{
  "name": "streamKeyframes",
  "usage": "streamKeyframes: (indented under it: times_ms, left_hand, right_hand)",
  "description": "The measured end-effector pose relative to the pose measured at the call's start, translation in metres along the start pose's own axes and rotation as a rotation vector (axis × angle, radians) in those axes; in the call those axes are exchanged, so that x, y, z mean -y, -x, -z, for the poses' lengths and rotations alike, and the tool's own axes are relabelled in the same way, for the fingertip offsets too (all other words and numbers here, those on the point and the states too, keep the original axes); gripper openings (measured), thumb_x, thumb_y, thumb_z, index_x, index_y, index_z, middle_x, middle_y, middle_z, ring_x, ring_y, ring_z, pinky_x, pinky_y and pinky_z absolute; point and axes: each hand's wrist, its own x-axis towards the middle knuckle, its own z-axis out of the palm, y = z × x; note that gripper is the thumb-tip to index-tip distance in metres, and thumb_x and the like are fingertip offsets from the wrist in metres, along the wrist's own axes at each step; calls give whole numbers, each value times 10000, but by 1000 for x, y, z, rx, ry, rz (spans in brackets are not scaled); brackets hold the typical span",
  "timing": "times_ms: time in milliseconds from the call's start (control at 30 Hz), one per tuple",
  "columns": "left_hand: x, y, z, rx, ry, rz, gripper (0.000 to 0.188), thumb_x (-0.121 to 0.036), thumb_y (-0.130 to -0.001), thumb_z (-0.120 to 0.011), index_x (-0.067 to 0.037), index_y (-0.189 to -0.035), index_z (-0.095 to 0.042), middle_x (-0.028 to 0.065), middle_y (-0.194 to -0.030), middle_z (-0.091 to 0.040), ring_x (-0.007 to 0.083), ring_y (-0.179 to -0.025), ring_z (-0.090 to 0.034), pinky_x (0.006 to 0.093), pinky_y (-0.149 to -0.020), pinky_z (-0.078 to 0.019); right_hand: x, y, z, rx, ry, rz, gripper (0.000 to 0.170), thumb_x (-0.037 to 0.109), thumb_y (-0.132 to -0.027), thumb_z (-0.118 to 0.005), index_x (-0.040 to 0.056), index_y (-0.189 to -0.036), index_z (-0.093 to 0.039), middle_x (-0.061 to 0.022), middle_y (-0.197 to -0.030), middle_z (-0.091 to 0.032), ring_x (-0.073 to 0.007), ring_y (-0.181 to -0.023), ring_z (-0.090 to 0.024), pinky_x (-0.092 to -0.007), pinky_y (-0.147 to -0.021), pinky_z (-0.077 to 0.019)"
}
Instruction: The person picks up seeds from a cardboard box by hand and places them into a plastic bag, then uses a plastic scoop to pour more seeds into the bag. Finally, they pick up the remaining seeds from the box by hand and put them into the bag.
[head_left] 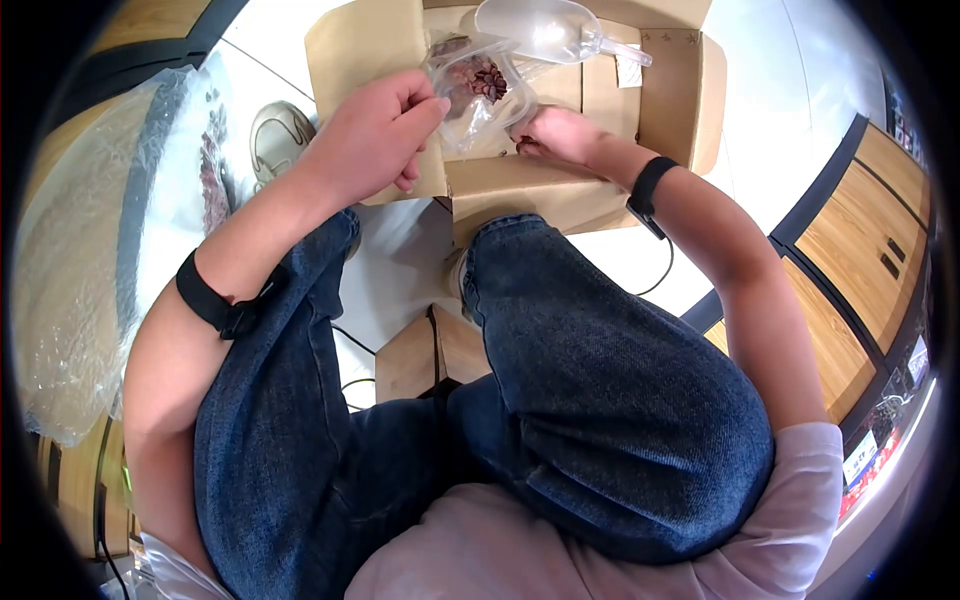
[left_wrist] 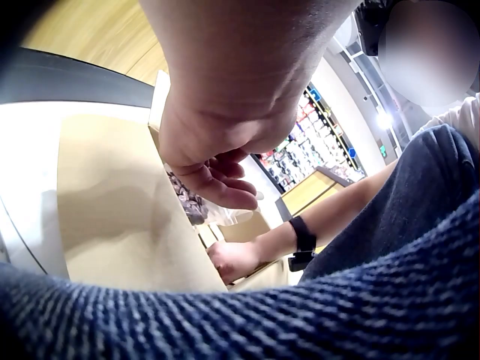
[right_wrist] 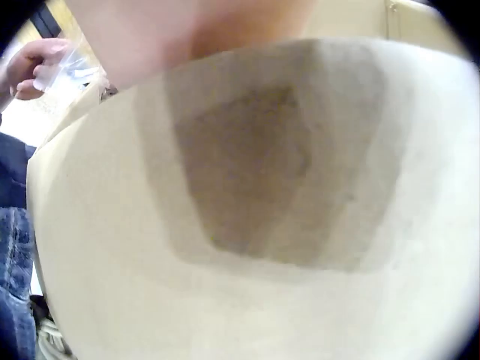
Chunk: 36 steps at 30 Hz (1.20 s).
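Observation:
My left hand [head_left: 385, 135] pinches the rim of a clear plastic bag [head_left: 470, 128] between thumb and forefinger. Dark red-brown pieces [head_left: 487, 80] lie inside the bag, which hangs over the near left part of an open cardboard box [head_left: 545, 188]. The right wrist view also has the clear plastic at the left fingertips. Down in the box, just right of the bag, my right hand [head_left: 560, 135] has its fingers bent low by the near wall. Small dark bits show at its fingertips; whether it grips any, I cannot tell.
A clear plastic scoop [head_left: 540, 30] lies at the box's far side, its handle pointing right. A large clear plastic bag [head_left: 90, 250] stands at the left, near a shoe [head_left: 280, 140]. Wooden cabinets [head_left: 860, 230] are on the right; a smaller carton [head_left: 408, 358] sits between the legs.

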Motion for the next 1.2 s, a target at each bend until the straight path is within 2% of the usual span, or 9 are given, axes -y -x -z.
streamKeyframes:
  times_ms: [200, 300, 367, 467, 600, 767, 867, 1067, 1200]
  left_hand:
    - [1, -1, 2, 10, 16, 9, 258, -250, -978, -522, -29, -845, -518, 22, -676, -522, 85, -515, -541, 256, -477, -510]
    - [0, -1, 3, 9, 6, 8, 256, -250, -977, -521, -35, -840, -518, 16, -668, -524, 80, -518, -541, 251, -482, -510]
    - [0, -1, 3, 10, -2, 8, 254, -250, -977, -521, -38, -838, -518, 13, -660, -524, 77, -518, -541, 249, -484, -509]
    - [1, -2, 1, 3, -3, 5, 250, -252, -975, -523, -40, -844, -524, 8, -639, -522, 75, -521, -545, 246, -486, -508]
    - [4, -4, 2, -17, 14, 1, 238, -243, -975, -534, -45, -845, -525, -1, -634, -512, 68, -493, -533, 232, -459, -486]
    - [5, -5, 4, -6, 6, 10, 248, -254, -967, -536, -31, -860, -543, 10, -622, -531, 75, -510, -550, 243, -489, -506]
    - [3, -4, 4, -12, 2, 16, 251, -253, -968, -536, -29, -857, -546, 12, -620, -534, 76, -506, -551, 243, -484, -504]
    - [5, -5, 5, -6, 23, 5, 253, -251, -970, -536, -26, -856, -549, 11, -617, -534, 77, -497, -554, 241, -475, -499]
    - [3, -4, 4, -19, 13, -6, 250, -250, -969, -540, -28, -855, -547, 12, -622, -534, 78, -495, -553, 237, -470, -492]
  right_hand:
    - [-11, -3, -8, 76, 74, -15, 91, 76, -749, -635, 36, -799, -571, -136, -913, -611, -323, -881, -609, -393, -776, -494]
    - [-20, -3, -15, -70, -57, 13, 137, 70, -734, -678, 38, -808, -567, -135, -895, -630, -321, -865, -615, -394, -761, -495]
    - [-18, -1, -11, -138, -126, -181, 196, 67, -720, -726, 36, -819, -560, -133, -852, -644, -323, -834, -622, -399, -736, -496]
    - [-21, -1, -13, -266, -135, -188, 234, 80, -720, -753, 40, -836, -554, -127, -793, -643, -331, -803, -623, -405, -715, -498]
    - [-30, -2, -17, -245, -150, -173, 243, 91, -725, -756, 45, -850, -553, -133, -792, -641, -329, -782, -622, -405, -704, -498]
    - [-32, -3, -9, -277, -270, -354, 224, 117, -736, -763, 54, -854, -584, -106, -784, -628, -289, -774, -619, -393, -711, -503]
    - [-42, -3, -13, -389, -197, -204, 236, 121, -739, -763, 62, -900, -601, -93, -847, -624, -278, -807, -615, -386, -737, -506]
    - [-44, -9, -15, -309, -85, -45, 244, 112, -755, -739, 67, -950, -599, -104, -895, -623, -296, -857, -614, -389, -779, -507]
    - [-25, -7, -7, -313, -82, -77, 224, 164, -784, -719, 31, -936, -621, -126, -916, -606, -334, -878, -606, -405, -802, -507]
